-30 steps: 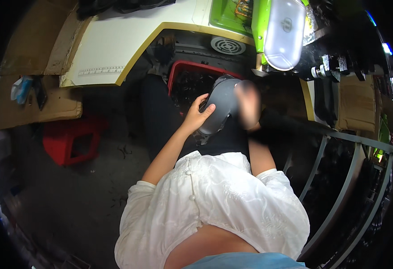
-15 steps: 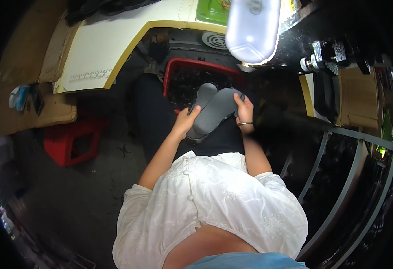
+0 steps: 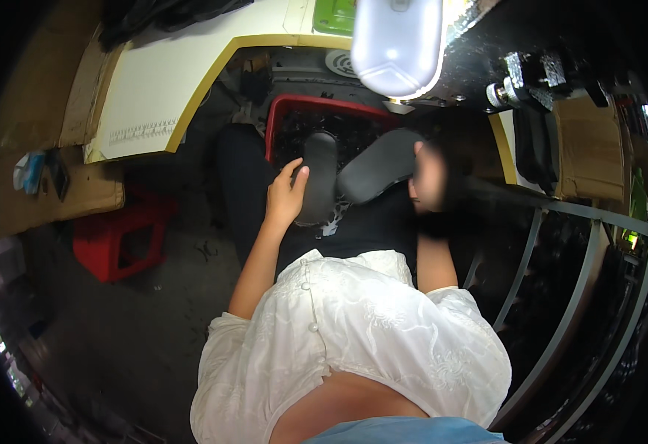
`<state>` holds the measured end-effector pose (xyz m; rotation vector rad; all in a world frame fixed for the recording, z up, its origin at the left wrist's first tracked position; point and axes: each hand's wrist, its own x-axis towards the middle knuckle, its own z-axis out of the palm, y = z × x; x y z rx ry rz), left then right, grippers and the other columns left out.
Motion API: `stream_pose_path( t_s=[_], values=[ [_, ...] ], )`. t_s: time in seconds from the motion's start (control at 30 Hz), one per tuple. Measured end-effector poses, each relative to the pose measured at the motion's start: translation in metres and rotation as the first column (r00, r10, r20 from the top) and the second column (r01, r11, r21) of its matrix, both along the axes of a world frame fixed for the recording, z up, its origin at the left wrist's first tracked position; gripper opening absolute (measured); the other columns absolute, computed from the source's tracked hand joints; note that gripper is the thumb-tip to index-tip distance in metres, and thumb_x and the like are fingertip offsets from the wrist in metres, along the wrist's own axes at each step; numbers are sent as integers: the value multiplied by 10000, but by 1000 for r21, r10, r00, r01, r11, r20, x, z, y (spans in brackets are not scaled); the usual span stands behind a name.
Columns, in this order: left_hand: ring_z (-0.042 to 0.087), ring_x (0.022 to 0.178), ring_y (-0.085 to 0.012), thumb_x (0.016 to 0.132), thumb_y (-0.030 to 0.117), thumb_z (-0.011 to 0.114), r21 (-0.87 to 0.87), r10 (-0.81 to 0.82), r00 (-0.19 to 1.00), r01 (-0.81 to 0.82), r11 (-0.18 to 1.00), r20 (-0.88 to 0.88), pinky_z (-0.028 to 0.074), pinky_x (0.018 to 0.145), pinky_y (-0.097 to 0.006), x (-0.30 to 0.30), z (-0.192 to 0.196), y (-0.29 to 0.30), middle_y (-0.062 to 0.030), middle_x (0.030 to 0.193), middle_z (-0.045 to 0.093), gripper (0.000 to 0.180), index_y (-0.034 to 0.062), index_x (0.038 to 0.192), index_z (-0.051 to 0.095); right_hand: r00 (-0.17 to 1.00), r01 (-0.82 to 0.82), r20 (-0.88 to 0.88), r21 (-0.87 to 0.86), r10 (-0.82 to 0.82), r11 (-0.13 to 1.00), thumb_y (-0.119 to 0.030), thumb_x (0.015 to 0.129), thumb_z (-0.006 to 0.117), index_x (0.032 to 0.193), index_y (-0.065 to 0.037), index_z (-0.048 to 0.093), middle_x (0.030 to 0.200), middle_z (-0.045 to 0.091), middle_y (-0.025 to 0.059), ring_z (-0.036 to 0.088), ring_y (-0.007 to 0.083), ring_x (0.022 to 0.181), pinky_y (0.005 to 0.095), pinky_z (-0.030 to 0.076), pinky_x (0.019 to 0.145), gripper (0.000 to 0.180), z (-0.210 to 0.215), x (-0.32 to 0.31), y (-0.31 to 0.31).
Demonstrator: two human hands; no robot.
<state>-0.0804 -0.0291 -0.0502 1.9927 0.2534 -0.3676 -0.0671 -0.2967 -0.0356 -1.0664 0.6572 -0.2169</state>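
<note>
Two dark, sole-shaped pieces that look like shoe soles are over my lap. The left shoe sole (image 3: 319, 174) stands lengthwise along my thigh. My left hand (image 3: 285, 196) is beside its left edge, thumb and fingers apart; the fingertips are near or touching that edge. In my right hand (image 3: 430, 177), partly covered by a dark blur, is the outer end of the right shoe sole (image 3: 379, 169), which lies slantwise. A small patterned pale scrap (image 3: 331, 220) shows between the soles' lower ends.
A red bin (image 3: 271, 122) with dark contents stands beyond my knees. Above it juts a white table (image 3: 154, 92) with a yellow edge, and a pale rounded machine part (image 3: 398, 55). A red stool (image 3: 113, 244) is at left, a metal rail (image 3: 572, 216) at right.
The soles overlapped in my hands before; now they are apart. Darker faces show now, where grey ones did. My left fingers have spread, and my right hand has moved rightward.
</note>
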Motion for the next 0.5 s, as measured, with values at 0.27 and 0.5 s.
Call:
stream_pose_path(
  t_s=[0.27,0.5],
  values=[
    [574,885,-127,803,173,683,-438,-85,994,48,898,-65,444,804,-252,-13,36,15,-108,1007,621,401,-78,1089,557,986,-157,62,72,153,985,-163,875,589,1008,-50,570,935,600,18,564,107,846,238,440,750,175,-26,3,105],
    [560,926,-138,823,163,661,-393,432,872,-322,861,232,446,828,-271,17,94,103,-82,1068,597,421,-54,1157,526,740,-667,175,74,649,741,-339,944,428,1182,-47,505,909,575,55,546,90,714,210,460,552,384,-27,-19,111]
  ],
)
